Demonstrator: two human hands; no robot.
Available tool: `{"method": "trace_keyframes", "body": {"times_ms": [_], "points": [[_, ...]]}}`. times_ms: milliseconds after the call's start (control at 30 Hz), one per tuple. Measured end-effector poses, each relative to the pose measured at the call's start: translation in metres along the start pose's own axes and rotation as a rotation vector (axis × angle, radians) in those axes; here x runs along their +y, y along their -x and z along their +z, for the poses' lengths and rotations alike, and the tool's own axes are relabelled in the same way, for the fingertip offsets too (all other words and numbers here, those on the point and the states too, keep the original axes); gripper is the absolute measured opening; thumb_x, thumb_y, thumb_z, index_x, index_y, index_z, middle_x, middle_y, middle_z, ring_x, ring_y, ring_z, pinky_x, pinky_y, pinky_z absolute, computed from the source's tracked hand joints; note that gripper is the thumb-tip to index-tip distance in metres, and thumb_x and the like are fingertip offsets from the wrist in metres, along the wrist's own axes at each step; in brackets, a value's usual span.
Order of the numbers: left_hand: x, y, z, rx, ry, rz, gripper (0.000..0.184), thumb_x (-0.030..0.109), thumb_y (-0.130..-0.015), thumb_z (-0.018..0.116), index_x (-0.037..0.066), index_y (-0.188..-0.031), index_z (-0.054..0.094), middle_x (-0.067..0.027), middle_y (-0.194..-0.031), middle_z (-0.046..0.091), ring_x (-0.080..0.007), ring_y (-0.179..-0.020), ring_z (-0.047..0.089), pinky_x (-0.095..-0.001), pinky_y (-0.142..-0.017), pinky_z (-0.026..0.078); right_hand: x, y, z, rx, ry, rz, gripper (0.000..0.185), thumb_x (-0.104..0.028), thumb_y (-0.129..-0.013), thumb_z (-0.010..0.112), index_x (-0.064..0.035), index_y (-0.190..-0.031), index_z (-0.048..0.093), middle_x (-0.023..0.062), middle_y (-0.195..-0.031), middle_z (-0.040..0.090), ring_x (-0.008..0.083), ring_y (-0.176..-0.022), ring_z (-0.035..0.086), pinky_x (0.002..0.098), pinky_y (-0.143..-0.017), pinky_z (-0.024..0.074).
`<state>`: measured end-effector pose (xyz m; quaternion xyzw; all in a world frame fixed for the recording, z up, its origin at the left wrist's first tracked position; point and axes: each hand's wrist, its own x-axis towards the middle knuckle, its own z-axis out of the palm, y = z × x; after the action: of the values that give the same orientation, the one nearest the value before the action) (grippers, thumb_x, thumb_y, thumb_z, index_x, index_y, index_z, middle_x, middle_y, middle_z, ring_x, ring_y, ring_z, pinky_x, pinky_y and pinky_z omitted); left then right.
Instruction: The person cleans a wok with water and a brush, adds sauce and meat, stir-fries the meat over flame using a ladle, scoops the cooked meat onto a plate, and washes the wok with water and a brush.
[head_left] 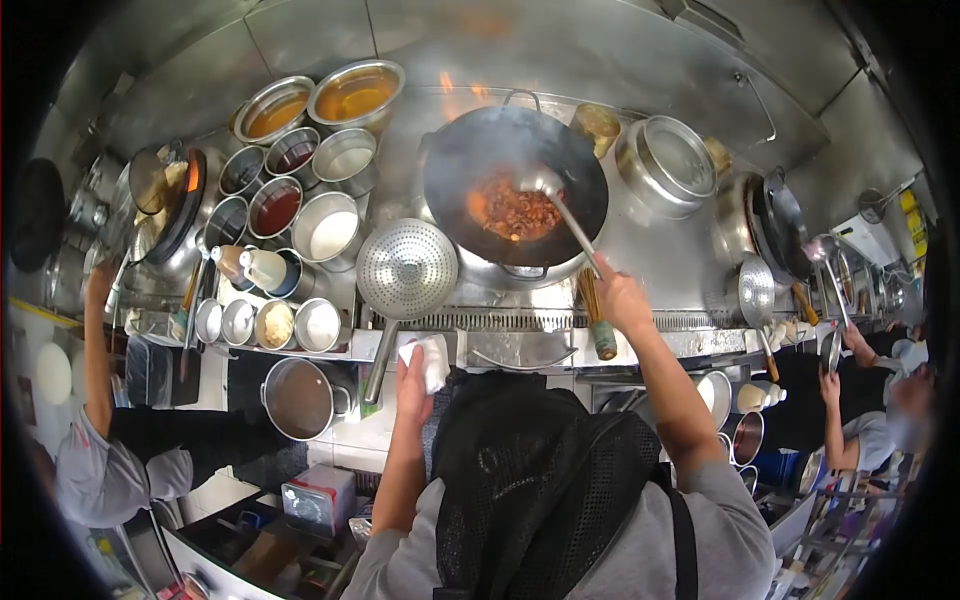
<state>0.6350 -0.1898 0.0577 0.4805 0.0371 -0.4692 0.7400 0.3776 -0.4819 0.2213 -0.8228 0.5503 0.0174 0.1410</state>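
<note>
A dark wok (590, 190) sits on the stove in front of me, with steam rising and flames behind its rim. Chopped reddish-brown food (510, 212) lies in its bottom. My right hand (622, 298) is closed around the handle of a metal ladle (572, 218), whose bowl rests among the food. Below the wok's left side, my left hand (413, 388) grips a folded white cloth (434, 362) at the counter edge. Close to that hand, a perforated strainer (406, 268) lies with its handle toward me. A bamboo brush (598, 318) is beside my right hand.
Several metal pots with sauces and powders (275, 207) stand to the left, with squeeze bottles (262, 268) among them. Stacked metal pots (668, 165) are at the right. One co-worker (120, 460) works at the far left; others (865, 430) are at the right.
</note>
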Motion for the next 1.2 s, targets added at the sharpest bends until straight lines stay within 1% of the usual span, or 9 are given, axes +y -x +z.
{"method": "trace_keyframes", "body": {"times_ms": [133,200,300,433,500,733,933,1100,1200], "points": [[0.005,0.000,0.011,0.022,-0.006,0.026,0.046,0.029,-0.107,0.060,0.008,-0.146,0.048,-0.0084,-0.122,0.066,-0.0211,-0.101,0.069,-0.0366,-0.078,0.059,0.024,-0.014,0.003,-0.032,-0.048,-0.131,0.052,-0.022,-0.097,0.064,-0.0190,-0.148,0.056,0.0305,-0.103,0.071,0.0490,-0.099,0.069,0.0558,-0.090,0.0546],[0.010,0.005,0.010,-0.032,0.007,0.022,0.051,0.026,-0.107,0.060,0.005,-0.150,0.043,-0.0107,-0.130,0.062,-0.0210,-0.113,0.064,-0.0362,-0.093,0.056,0.039,-0.018,0.004,0.096,-0.326,-0.347,0.056,-0.024,-0.098,0.062,-0.0239,-0.152,0.050,0.0295,-0.100,0.072,0.0503,-0.097,0.069,0.0572,-0.089,0.0547],[0.006,-0.001,0.004,0.031,-0.026,0.026,0.046,0.030,-0.107,0.059,0.007,-0.146,0.048,-0.0081,-0.121,0.066,-0.0203,-0.101,0.068,-0.0365,-0.078,0.059,-0.001,0.007,-0.018,0.057,-0.116,-0.132,0.053,-0.022,-0.097,0.062,-0.0230,-0.150,0.054,0.0312,-0.103,0.071,0.0487,-0.100,0.069,0.0565,-0.090,0.0547],[0.005,-0.003,0.004,0.046,-0.033,0.032,0.046,0.030,-0.107,0.059,0.007,-0.145,0.049,-0.0081,-0.122,0.066,-0.0200,-0.100,0.068,-0.0362,-0.078,0.059,0.006,-0.006,0.009,-0.036,0.034,-0.091,0.053,-0.022,-0.097,0.062,-0.0233,-0.149,0.055,0.0313,-0.103,0.071,0.0484,-0.097,0.070,0.0562,-0.087,0.0551],[0.004,-0.005,0.006,0.029,-0.036,0.047,0.044,0.030,-0.107,0.059,0.007,-0.143,0.050,-0.0075,-0.120,0.067,-0.0198,-0.098,0.069,-0.0362,-0.077,0.059,0.016,-0.020,0.005,0.021,-0.155,-0.219,0.054,-0.024,-0.098,0.063,-0.0242,-0.151,0.052,0.0300,-0.099,0.072,0.0480,-0.095,0.070,0.0572,-0.086,0.0550],[0.002,-0.015,0.010,0.011,0.013,0.030,0.041,0.029,-0.107,0.059,0.007,-0.140,0.051,-0.0068,-0.117,0.068,-0.0202,-0.098,0.070,-0.0359,-0.077,0.059,-0.018,-0.003,-0.010,0.076,-0.155,-0.133,0.054,-0.025,-0.098,0.063,-0.0243,-0.151,0.052,0.0291,-0.101,0.072,0.0483,-0.100,0.069,0.0577,-0.090,0.0539],[-0.001,-0.011,0.015,0.026,-0.010,0.045,0.042,0.028,-0.107,0.059,0.006,-0.142,0.050,-0.0085,-0.122,0.067,-0.0206,-0.101,0.069,-0.0362,-0.080,0.059,-0.005,-0.016,-0.012,-0.096,-0.049,-0.122,0.055,-0.025,-0.100,0.060,-0.0283,-0.154,0.048,0.0273,-0.108,0.072,0.0474,-0.100,0.070,0.0565,-0.090,0.0550],[-0.004,-0.009,0.011,0.017,-0.001,0.046,0.044,0.027,-0.107,0.059,0.005,-0.144,0.049,-0.0090,-0.123,0.066,-0.0206,-0.105,0.068,-0.0364,-0.086,0.058,-0.032,-0.013,-0.029,0.019,-0.042,-0.094,0.052,-0.026,-0.100,0.060,-0.0268,-0.152,0.052,0.0274,-0.111,0.072,0.0478,-0.101,0.069,0.0559,-0.089,0.0558],[-0.005,-0.006,0.012,0.008,-0.054,0.034,0.045,0.028,-0.107,0.059,0.005,-0.145,0.048,-0.0094,-0.124,0.066,-0.0212,-0.106,0.068,-0.0371,-0.088,0.058,-0.006,-0.042,0.019,0.022,0.085,-0.168,0.052,-0.026,-0.099,0.061,-0.0247,-0.150,0.054,0.0272,-0.104,0.073,0.0472,-0.098,0.070,0.0556,-0.086,0.0562]]}}
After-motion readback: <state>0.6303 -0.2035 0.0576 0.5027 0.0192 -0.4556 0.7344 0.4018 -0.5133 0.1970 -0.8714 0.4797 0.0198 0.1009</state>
